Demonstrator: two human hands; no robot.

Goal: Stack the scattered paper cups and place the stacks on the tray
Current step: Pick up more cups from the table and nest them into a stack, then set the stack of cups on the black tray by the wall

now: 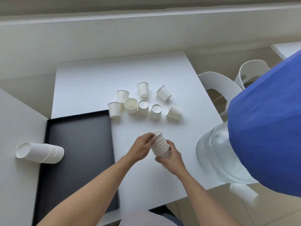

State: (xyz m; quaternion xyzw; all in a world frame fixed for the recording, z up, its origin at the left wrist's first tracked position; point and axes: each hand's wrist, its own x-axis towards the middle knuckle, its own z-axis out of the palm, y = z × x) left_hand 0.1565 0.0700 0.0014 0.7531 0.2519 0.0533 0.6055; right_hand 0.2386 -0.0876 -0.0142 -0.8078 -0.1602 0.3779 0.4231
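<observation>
A stack of cups (pixel 160 145) is held by both hands — left hand (pixel 141 148) maybe pinching the rim, right hand (pixel 171 158) wrapped round the bottom

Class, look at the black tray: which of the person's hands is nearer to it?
Left. The left hand grips the cup stack just right of the black tray; the right hand holds the stack's base on the far side, farther from the tray.
</observation>
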